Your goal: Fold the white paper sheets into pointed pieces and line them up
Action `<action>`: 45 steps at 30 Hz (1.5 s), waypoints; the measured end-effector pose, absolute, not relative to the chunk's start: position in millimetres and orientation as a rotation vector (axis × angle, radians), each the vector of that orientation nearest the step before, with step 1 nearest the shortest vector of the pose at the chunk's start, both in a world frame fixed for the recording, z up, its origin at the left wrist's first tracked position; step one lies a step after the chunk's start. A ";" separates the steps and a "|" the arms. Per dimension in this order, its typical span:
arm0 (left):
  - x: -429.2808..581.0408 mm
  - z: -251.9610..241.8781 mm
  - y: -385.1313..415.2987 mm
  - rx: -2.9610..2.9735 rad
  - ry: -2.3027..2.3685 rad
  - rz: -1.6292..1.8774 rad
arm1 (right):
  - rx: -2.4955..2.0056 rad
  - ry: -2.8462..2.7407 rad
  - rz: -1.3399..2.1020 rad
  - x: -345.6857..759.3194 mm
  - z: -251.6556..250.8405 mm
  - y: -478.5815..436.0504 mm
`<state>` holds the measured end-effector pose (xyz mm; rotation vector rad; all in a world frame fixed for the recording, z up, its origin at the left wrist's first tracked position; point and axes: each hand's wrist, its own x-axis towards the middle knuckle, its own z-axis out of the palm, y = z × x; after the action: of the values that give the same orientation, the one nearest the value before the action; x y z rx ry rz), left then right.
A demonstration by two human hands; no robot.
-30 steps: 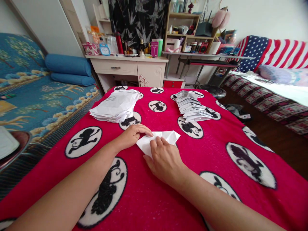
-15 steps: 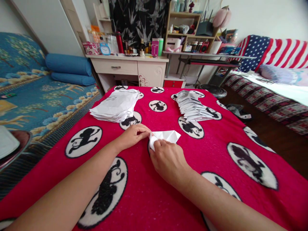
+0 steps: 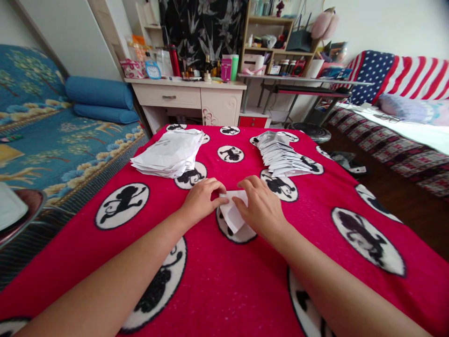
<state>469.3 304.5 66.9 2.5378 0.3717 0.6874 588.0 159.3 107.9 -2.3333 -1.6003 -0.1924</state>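
Observation:
A small folded sheet of white paper [image 3: 234, 216] lies at a slant on the red blanket in front of me, over one of its white ovals. My left hand [image 3: 203, 199] has its thumb and fingers closed on the paper's upper left corner. From the other side, my right hand [image 3: 263, 206] curls over the paper's right part, thumb on its face and fingers around the far edge. That hand hides the paper's right side. Further back lie a stack of flat white paper sheets [image 3: 170, 152] on the left and a fanned row of folded papers [image 3: 280, 154] on the right.
The red blanket [image 3: 217, 285] with black monkey prints covers the surface before me. Behind it stand a cream dresser [image 3: 182, 97] and shelves with small items. A blue sofa [image 3: 70, 140] is on the left, a tray-like round object [image 3: 38, 210] near it.
The paper has turned, its pointed end no longer reaching right but one corner now towards me. My right hand has moved up and right, its fingers spreading; my left shifted slightly right.

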 end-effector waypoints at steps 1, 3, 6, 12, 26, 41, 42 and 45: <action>469.5 67.0 304.1 2.550 0.384 0.688 | -2.332 -1.603 -0.179 592.2 105.1 160.3; 470.0 66.5 304.0 2.562 0.416 0.693 | -2.339 -1.611 -0.136 600.1 100.3 162.5; 470.3 65.1 304.6 2.554 0.444 0.710 | -2.346 -1.606 -0.058 609.9 97.2 164.9; 467.8 67.3 300.9 2.546 0.400 0.752 | -2.399 -1.486 0.201 618.1 103.7 163.4; 462.5 74.7 296.4 2.717 0.149 0.709 | -2.348 -1.254 -0.040 621.1 87.8 162.1; 457.1 90.1 286.1 2.721 0.017 0.395 | -1.985 -1.754 0.424 636.1 102.0 161.6; 456.5 90.8 287.7 2.707 0.012 0.377 | -1.895 -1.780 0.571 643.9 105.3 159.9; 456.2 90.9 291.9 2.684 0.021 0.363 | -1.731 -1.888 0.862 662.6 115.6 153.4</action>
<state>456.2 291.9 90.9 2.6840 0.0206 0.3634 662.6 153.4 115.6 -1.7313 -1.8884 0.8620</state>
